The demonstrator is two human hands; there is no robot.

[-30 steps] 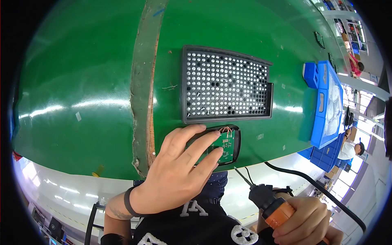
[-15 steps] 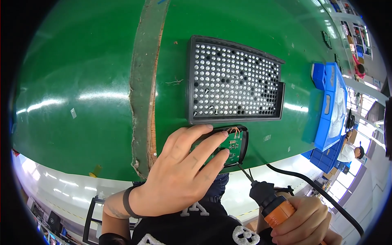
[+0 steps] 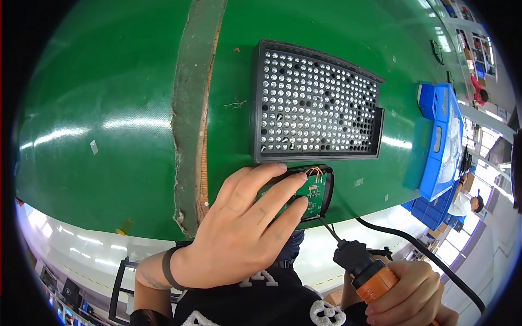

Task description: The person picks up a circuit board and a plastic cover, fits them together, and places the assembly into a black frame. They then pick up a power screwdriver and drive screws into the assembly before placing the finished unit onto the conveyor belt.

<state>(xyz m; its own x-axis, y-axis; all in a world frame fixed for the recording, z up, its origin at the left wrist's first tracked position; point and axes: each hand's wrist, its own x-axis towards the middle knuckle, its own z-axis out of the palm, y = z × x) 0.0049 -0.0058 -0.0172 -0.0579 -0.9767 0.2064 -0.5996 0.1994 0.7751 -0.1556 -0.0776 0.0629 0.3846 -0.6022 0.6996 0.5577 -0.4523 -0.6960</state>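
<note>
Two bare hands are at a green circuit board [image 3: 316,207] seated in a black casing [image 3: 330,190], which lies on the near side of the black screw tray [image 3: 315,159], just beside its near edge. The left hand [image 3: 236,239] is nearer the person than the tray, palm down and unclenched, its fingers spread over the board and the casing; the topmost fingertip is at the casing's rim, close to the tray, and the thumb cannot be made out. A dark wristband [image 3: 169,269] circles that wrist. The right hand [image 3: 410,293], nearer the person and to the right of the tray's middle, is wrapped around the orange body of a power screwdriver [image 3: 376,282] with a black nose. Its thin bit points toward the tray and ends at the casing's corner farthest from it; whether the bit sits on a screw is too small to tell. Copper-coloured wires [image 3: 315,171] curve at the end of the board nearest the tray. Many silvery screw heads fill the tray's holes, with some dark gaps, and a few screws lie loose on top. Right of the tray stands a blue bin [image 3: 438,142] with clear plastic inside; to its left, a worn strip [image 3: 187,108] crosses the green tabletop [image 3: 119,70]
</note>
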